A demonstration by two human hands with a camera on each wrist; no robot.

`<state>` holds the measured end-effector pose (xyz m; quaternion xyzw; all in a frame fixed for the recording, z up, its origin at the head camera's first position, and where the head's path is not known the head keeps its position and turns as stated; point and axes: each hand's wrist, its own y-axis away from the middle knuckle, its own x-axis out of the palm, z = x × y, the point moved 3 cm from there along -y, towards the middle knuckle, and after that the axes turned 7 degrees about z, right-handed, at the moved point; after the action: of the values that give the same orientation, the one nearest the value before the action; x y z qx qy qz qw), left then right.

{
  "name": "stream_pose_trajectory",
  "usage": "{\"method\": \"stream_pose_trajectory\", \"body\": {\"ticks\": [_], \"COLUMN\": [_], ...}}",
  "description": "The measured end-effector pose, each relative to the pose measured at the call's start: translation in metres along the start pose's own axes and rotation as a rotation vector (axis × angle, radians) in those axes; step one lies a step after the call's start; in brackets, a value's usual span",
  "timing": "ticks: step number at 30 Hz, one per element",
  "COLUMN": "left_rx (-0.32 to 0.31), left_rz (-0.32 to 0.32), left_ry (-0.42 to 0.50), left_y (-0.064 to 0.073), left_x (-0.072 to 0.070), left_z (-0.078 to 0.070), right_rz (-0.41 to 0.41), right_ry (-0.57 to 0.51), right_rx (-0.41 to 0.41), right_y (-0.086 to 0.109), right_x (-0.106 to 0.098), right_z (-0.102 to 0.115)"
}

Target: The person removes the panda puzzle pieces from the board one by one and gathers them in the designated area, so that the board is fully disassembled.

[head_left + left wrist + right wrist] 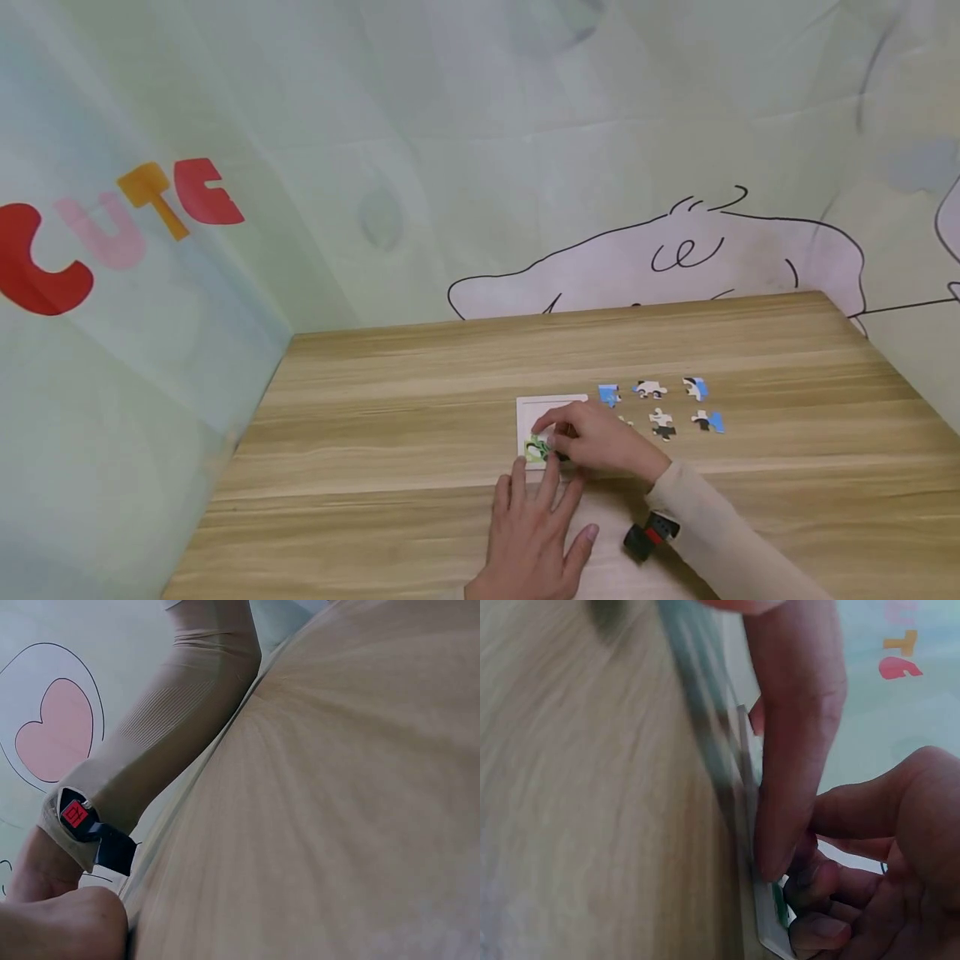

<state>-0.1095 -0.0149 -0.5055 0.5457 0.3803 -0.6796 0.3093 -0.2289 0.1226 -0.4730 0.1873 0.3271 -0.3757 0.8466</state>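
Counted on the wood-grain table (360, 417): one white puzzle tray (530, 414) and six loose jigsaw pieces (649, 389). Loose pieces laid out between two and three o'clock from the tray, in two rows of three, with the near-left one partly hidden by the right hand (600, 437). Inside the tray, toward seven or eight o'clock, a green jigsaw piece (536, 451); cannot tell how many in there altogether, because of the covering fingers. Reaching in from four o'clock, the right hand, with thumb and index finger curled over the green piece and only a narrow gap between tips; cannot tell whether pinching it or merely touching. At six o'clock, the left hand (528, 525), fingers straight and spread, fingertips at the tray's near edge, gripping nothing. Between four and five o'clock, one black wrist device (651, 536). At ten o'clock, four coloured letters (150, 187) on the backdrop (360, 108).
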Motion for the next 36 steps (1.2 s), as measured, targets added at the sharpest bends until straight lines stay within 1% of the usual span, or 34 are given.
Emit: {"method": "stream_pose_trajectory", "body": {"ticks": [9, 12, 17, 20, 25, 28, 33, 36], "left_rx": [0.013, 0.015, 0.017, 0.017, 0.013, 0.012, 0.015, 0.017], "left_rz": [-0.03, -0.041, -0.019, -0.02, -0.019, -0.01, -0.033, -0.036], "left_ry": [0.01, 0.01, 0.029, 0.032, 0.032, 0.028, 0.011, 0.01], "left_y": [-0.001, -0.001, -0.002, -0.002, -0.001, -0.002, -0.001, -0.001], "left_x": [-0.001, -0.001, 0.0, -0.001, -0.001, -0.001, -0.001, 0.0], "left_z": [0.0, 0.0, 0.0, 0.0, 0.0, 0.0, 0.0, 0.0], "right_rz": [0.034, 0.034, 0.038, 0.035, 0.018, 0.002, -0.016, -0.05], "right_ry": [-0.104, -0.102, -0.101, -0.116, -0.235, -0.291, -0.323, -0.319], "right_rx": [0.076, 0.087, 0.119, 0.145, 0.209, 0.218, 0.204, 0.184], "right_y": [0.0, -0.001, -0.002, -0.002, -0.002, -0.002, 0.0, 0.0], "right_x": [0.001, 0.002, 0.002, 0.002, 0.002, 0.002, 0.003, 0.004], "right_z": [0.0, 0.003, 0.006, 0.007, 0.009, 0.01, 0.011, 0.011]}}
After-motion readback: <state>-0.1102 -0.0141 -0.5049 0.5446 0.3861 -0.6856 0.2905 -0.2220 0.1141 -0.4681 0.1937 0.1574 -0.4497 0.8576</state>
